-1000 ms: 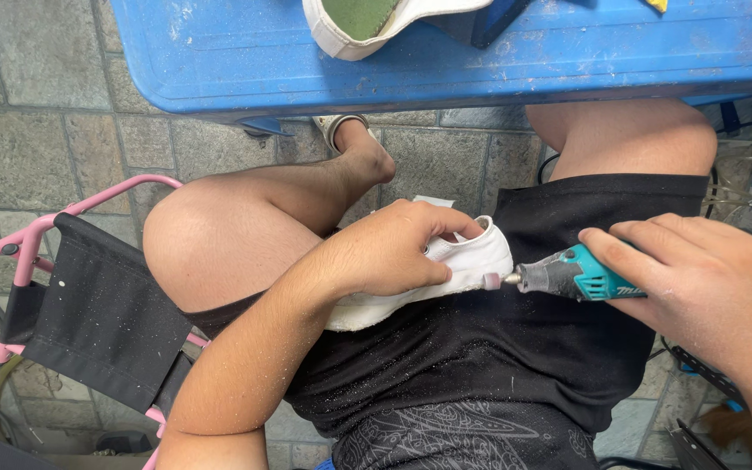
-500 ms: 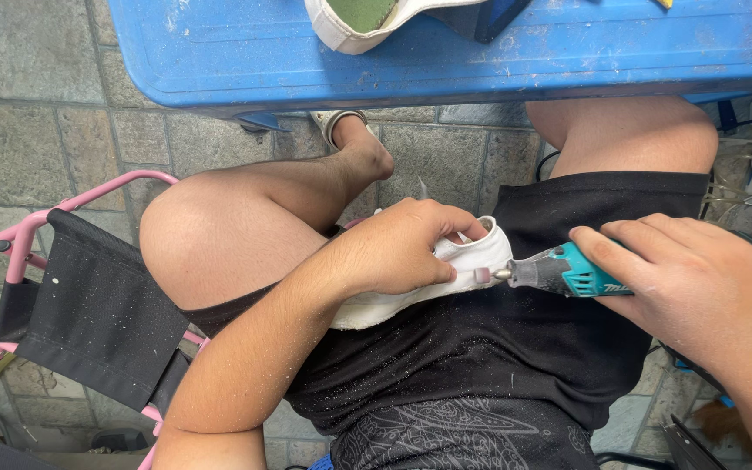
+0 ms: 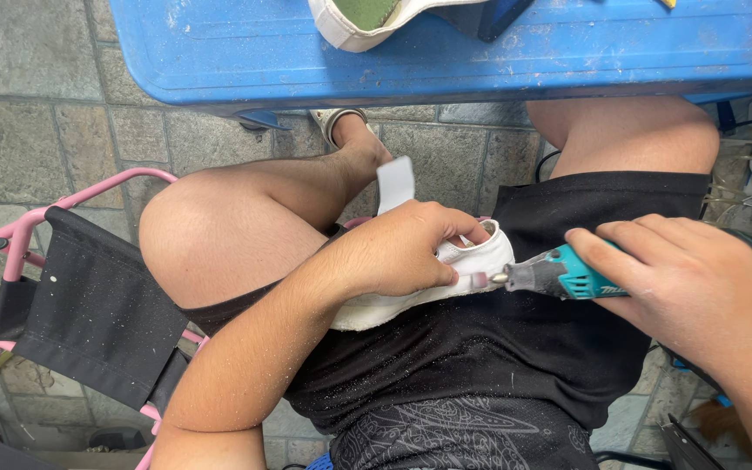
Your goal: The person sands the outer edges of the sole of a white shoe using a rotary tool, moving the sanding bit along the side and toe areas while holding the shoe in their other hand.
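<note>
My left hand (image 3: 398,252) grips a white shoe (image 3: 472,270) and holds it down on my lap, sole side toward me. A white strap (image 3: 393,183) sticks up behind the fingers. My right hand (image 3: 681,287) is wrapped around a teal and grey rotary tool (image 3: 559,277). Its small tip (image 3: 480,279) touches the heel edge of the shoe. White dust speckles my black shorts and my forearm.
A blue table edge (image 3: 446,61) runs across the top, with another white shoe with a green insole (image 3: 359,22) on it. A pink-framed folding chair with black fabric (image 3: 89,305) stands at the left. Cables (image 3: 746,174) lie on the stone floor at right.
The shoe has been turned slightly in my left hand and its strap now shows above my fingers. The rotary tool stays at the heel edge.
</note>
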